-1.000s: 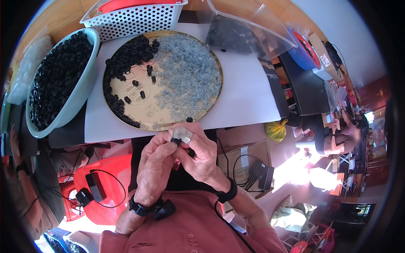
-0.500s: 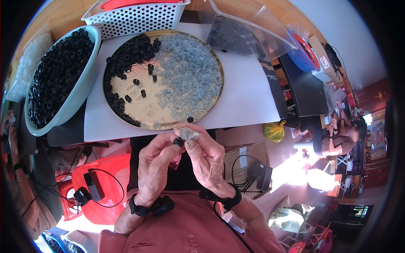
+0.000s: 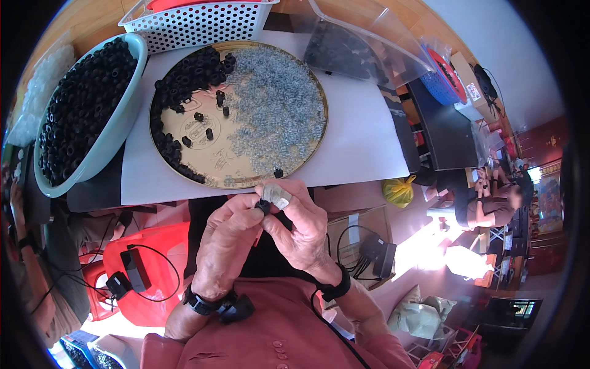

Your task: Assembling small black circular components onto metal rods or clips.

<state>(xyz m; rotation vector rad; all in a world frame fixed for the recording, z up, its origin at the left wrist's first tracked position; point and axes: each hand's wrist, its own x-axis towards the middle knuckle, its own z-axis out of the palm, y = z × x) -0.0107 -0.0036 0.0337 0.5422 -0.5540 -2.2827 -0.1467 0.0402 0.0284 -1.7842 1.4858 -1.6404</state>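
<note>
head view: left hand (image 3: 230, 249) and right hand (image 3: 301, 230) pinching small black ring (image 3: 264, 208) at table's near edge. drawn closer together since before; round tray (image 3: 184, 169) untouched.

A small assembly workshop, run by hand, is shown. A bench (image 3: 362, 138) covered in white is loaded with bulk parts: a pale blue basin (image 3: 117, 132) is heaped with small black rings, and a round brass-coloured tray (image 3: 230, 178) is spread with more black rings beside a mass of tiny silvery washers. A white perforated basket (image 3: 203, 21) and clear plastic bags (image 3: 362, 43) of dark parts are set along the far edge. Red plastic stools (image 3: 153, 264) are placed beneath. Further right, dark tables are seen, another seated person (image 3: 491, 206) is occupied there, and filled sacks (image 3: 424, 313) are left on the floor.
</note>
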